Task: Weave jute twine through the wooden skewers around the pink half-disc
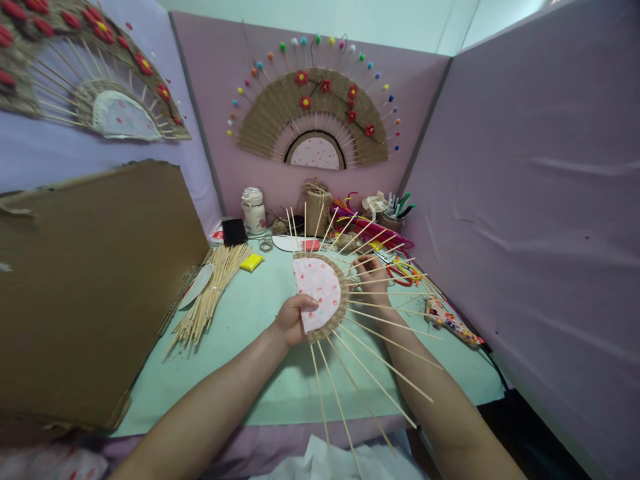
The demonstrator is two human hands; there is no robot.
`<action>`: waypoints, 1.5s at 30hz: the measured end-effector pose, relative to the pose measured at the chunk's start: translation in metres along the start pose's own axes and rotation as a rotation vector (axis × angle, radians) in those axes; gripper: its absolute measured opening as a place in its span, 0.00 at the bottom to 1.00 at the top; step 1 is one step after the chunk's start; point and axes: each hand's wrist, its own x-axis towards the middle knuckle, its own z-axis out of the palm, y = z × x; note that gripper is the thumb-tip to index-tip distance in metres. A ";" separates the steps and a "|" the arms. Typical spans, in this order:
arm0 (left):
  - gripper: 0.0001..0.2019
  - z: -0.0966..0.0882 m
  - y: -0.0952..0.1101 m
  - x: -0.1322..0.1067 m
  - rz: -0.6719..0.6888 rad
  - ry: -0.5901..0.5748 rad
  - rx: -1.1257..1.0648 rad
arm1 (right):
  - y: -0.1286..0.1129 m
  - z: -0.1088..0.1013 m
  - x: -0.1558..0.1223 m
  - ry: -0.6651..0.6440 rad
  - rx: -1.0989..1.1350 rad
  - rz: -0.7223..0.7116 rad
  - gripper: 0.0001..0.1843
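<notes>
My left hand (293, 319) grips the flat edge of a half-round fan base (323, 283), thumb on its white cloth with pink-red spots. Woven twine (345, 293) borders the curved side of the base. Thin wooden sticks (395, 293) fan out from that border toward the right, top and bottom. My right hand (371, 268) is behind the sticks, close to the border, its fingers curled together. What lies between those fingers is too small to make out, and sticks partly cover the hand.
A bundle of sticks (213, 293) and a yellow packet (251, 262) lie left. Scissors (403, 273) and a floral glue gun (450, 321) lie right. A twine roll (317, 210) and white jar (253, 210) stand behind. Cardboard (100, 287) stands left; a finished fan (320, 107) hangs behind.
</notes>
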 end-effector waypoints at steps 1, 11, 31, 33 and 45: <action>0.33 0.001 0.001 0.000 0.008 -0.004 -0.004 | -0.001 -0.002 0.002 0.010 0.001 -0.005 0.07; 0.34 0.000 0.018 -0.001 0.083 -0.022 -0.004 | -0.017 -0.036 0.027 0.143 0.253 0.071 0.20; 0.34 -0.002 0.022 0.000 0.059 -0.007 0.013 | -0.037 -0.051 0.023 0.119 0.324 -0.114 0.18; 0.33 -0.003 0.021 0.000 0.041 -0.011 0.014 | -0.039 -0.053 0.023 0.126 0.337 -0.141 0.18; 0.28 0.005 0.014 -0.002 -0.051 -0.083 0.039 | -0.013 -0.056 0.035 0.046 0.232 0.081 0.16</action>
